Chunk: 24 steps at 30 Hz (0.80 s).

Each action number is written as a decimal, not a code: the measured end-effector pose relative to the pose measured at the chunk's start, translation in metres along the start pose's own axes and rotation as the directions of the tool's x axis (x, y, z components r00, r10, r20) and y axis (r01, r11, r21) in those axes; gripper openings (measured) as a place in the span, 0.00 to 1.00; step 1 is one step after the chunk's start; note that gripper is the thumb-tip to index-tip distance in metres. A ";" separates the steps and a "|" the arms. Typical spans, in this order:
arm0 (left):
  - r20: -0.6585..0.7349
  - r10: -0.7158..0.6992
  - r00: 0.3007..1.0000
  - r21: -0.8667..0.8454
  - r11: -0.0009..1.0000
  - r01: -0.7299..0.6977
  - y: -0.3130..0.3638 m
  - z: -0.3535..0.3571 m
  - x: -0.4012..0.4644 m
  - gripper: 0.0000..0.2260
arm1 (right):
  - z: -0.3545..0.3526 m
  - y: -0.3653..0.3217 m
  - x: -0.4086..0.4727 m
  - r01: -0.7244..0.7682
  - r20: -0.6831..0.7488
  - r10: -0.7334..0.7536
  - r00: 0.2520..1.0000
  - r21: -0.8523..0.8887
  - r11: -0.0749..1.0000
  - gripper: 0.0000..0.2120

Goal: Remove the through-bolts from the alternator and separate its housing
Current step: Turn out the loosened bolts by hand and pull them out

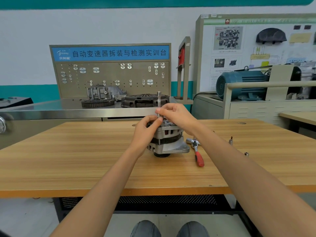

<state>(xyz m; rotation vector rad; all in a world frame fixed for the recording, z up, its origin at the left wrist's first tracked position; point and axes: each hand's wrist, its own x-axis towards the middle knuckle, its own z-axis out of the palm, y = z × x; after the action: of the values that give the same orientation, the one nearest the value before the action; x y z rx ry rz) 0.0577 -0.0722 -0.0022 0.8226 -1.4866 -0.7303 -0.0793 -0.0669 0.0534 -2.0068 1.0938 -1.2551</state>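
Note:
A silver alternator (168,142) stands pulley-down on the wooden table (85,159). A slim metal extension bar with a socket (159,98) rises upright from the alternator's top. My right hand (176,115) pinches this bar near its middle. My left hand (147,130) curls around the upper left of the alternator, its fingers at the foot of the bar. The bolt head under the bar is hidden by my fingers.
A red-handled ratchet (198,153) lies on the table just right of the alternator. Two small sockets (230,141) (246,153) stand further right. Behind the table is a steel bench with a clutch cover (145,100), a ring gear (97,102) and a pegboard.

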 end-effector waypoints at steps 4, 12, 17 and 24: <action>0.012 -0.010 1.000 -0.051 0.999 0.010 0.000 -0.003 -0.003 0.08 | -0.002 0.000 0.000 -0.014 0.036 0.014 0.999 0.005 1.000 0.09; -0.073 -0.036 0.997 -0.045 0.998 0.033 -0.001 0.004 0.000 0.03 | 0.004 0.002 0.003 -0.043 -0.051 0.041 0.998 -0.027 0.999 0.10; -0.026 -0.007 1.000 -0.030 1.000 0.006 -0.002 0.003 -0.002 0.04 | 0.003 0.001 0.002 -0.011 -0.022 0.010 1.000 -0.019 1.000 0.07; 0.018 -0.001 1.000 -0.006 1.000 0.001 0.003 -0.002 -0.006 0.10 | 0.002 0.000 -0.001 -0.019 0.009 0.019 1.000 -0.002 1.000 0.10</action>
<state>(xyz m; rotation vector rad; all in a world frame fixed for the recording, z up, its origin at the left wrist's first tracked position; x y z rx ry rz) 0.0593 -0.0652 -0.0033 0.8139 -1.4996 -0.7451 -0.0777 -0.0662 0.0521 -1.9967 1.1077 -1.2348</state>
